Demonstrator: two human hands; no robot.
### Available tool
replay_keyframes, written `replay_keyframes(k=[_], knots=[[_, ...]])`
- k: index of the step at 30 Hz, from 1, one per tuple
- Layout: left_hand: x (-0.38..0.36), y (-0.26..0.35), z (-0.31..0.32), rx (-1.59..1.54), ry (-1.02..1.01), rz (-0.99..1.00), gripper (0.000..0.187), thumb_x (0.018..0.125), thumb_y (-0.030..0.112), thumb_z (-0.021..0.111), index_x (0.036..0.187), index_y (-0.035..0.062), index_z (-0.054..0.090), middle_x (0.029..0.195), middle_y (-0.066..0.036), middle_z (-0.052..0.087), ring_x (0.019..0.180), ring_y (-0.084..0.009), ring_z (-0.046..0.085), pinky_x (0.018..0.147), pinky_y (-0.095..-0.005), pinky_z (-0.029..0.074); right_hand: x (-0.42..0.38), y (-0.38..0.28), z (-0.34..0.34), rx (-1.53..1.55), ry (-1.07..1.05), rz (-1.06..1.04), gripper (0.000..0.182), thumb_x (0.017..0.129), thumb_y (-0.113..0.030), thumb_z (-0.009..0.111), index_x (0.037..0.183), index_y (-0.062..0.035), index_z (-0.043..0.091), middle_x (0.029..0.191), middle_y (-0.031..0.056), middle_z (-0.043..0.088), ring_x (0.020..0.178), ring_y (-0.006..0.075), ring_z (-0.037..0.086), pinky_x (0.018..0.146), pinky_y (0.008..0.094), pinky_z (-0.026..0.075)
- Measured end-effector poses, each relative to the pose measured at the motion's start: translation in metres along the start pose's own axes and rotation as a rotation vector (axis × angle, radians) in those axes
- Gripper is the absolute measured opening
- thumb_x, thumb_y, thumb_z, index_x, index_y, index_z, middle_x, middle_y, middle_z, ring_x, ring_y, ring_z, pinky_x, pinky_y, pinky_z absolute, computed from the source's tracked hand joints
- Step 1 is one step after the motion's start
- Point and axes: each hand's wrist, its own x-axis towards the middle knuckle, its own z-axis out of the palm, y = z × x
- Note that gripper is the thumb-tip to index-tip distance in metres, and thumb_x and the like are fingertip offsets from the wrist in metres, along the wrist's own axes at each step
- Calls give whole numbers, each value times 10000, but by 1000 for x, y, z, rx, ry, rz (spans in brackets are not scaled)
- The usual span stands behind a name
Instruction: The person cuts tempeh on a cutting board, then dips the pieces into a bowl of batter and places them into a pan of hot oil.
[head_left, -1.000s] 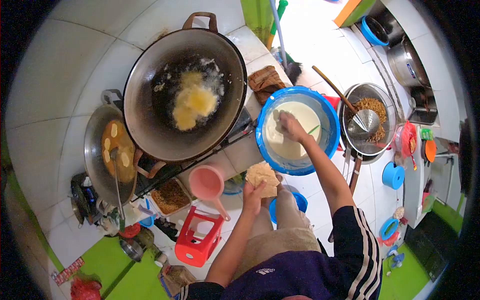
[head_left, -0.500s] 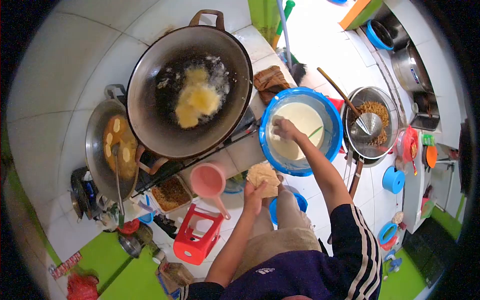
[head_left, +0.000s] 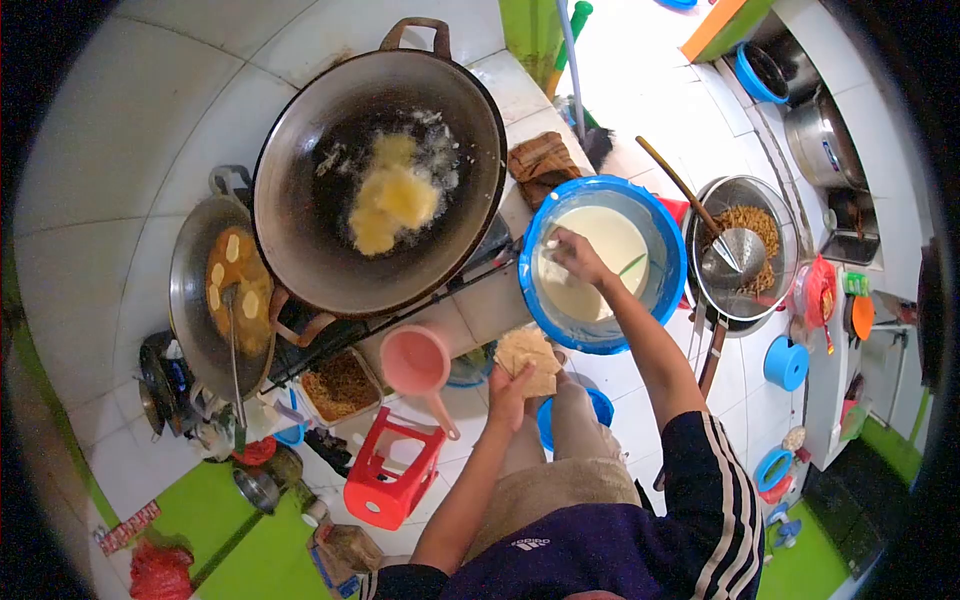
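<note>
My left hand [head_left: 510,392] is closed on flat, beige tempeh slices [head_left: 529,358], held above my lap. My right hand [head_left: 580,256] is over the blue basin [head_left: 673,285], its fingers bent down close to the pale, runny batter [head_left: 610,228]. Whatever may be between those fingers is too small to make out. A thin green strip [head_left: 632,264] lies at the batter's surface. Left of the basin, a large wok [head_left: 300,200] holds yellow battered pieces [head_left: 395,205] in bubbling oil.
A smaller wok [head_left: 190,300] at left holds orange-brown liquid, pale pieces and a ladle [head_left: 236,350]. Right of the basin, a strainer [head_left: 795,255] bears brown fried bits and a skimmer [head_left: 735,258]. A pink dipper [head_left: 415,360] and a red stool [head_left: 392,480] stand near my left arm.
My right hand has shifted slightly over the batter, its fingers a little more curled. The left hand and the tempeh slices stay nearly in place.
</note>
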Motion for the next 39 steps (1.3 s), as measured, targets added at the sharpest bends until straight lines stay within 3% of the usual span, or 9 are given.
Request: replay_keyframes(k=[5,8,11,17,20,23,29,36,39], knots=[[-2,-1,-2,-1,-3,-12,427,892,66,574,1292,40,428,1222,-86,555,1096,-216,572,929,-353,479,10,22,8,74,-50,86,317,760,16,575,1074,-24,600,1029,125,601,936,227,589,834,329,464],[-2,2,0,-23,21,-15,409,884,39,579,1269,36,438,1195,-78,565,1061,-192,584,895,-323,489,7,13,-1,41,-80,6,353,754,61,508,1081,-33,599,928,44,595,864,125,542,766,278,446],[-2,3,3,-39,26,3,404,880,23,580,1260,36,442,1183,-75,570,1049,-182,588,881,-309,494,4,15,-16,171,-268,42,393,715,42,505,1086,-20,618,1006,126,611,899,203,574,826,319,459],[-4,6,8,-10,0,-9,445,880,47,580,1294,34,419,1221,-89,549,1097,-211,566,922,-353,480,13,38,-12,-59,-388,152,459,644,96,485,1069,18,639,946,88,613,892,212,581,810,304,447],[-5,9,8,0,7,-15,459,881,54,575,1308,33,409,1235,-95,542,1118,-224,557,942,-370,471,10,28,-10,-11,-291,-61,391,661,100,501,1013,29,654,962,115,618,925,236,594,812,320,460],[-4,7,4,16,16,-4,465,878,59,581,1309,35,409,1232,-97,544,1120,-229,555,943,-366,468,6,11,-9,-100,-186,-47,350,683,113,510,993,28,650,986,159,619,952,280,597,815,341,470],[3,15,8,-26,-4,8,446,880,9,534,1307,31,405,1249,-95,528,1114,-202,554,925,-324,464,-19,-45,-26,-376,54,-268,416,657,116,543,1037,-15,650,1085,213,597,997,385,571,904,386,445],[59,33,56,-126,-258,132,543,845,-52,474,1366,45,353,1287,-90,499,1158,-208,523,962,-334,437,-41,-210,-85,-441,-24,-270,298,761,115,559,1029,2,625,968,183,590,886,348,588,768,377,474],[65,89,111,-261,-314,179,560,846,-63,468,1377,49,330,1296,-87,489,1170,-198,509,976,-335,431,-31,-271,-97,-439,-96,-333,280,776,103,551,1027,3,623,968,170,591,859,327,588,744,360,476]])
